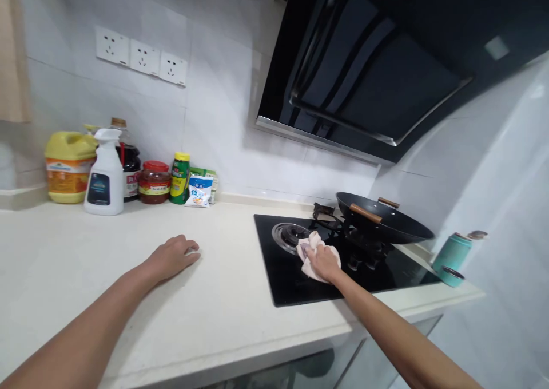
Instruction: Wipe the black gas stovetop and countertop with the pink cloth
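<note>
My right hand (325,262) presses a pale pinkish cloth (315,240) onto the black glass gas stove (289,286), its fingers bunched into the fabric. Just beyond the cloth is the left burner (292,234) with its metal ring, its pan support off. My left hand (174,257) rests on the white countertop (214,297) to the left of the stove, holding nothing, with its fingers loosely bent and the thumb apart. A black wok (390,220) with wooden handles sits tilted over the right side of the stove.
Along the wall stand a yellow jug (68,169), a white spray bottle (105,174), a dark sauce bottle (131,169), a red-lidded jar (154,183), a green shaker (179,178) and a small packet (199,191). A black range hood (377,74) overhangs the stove. A turquoise container (453,257) stands far right.
</note>
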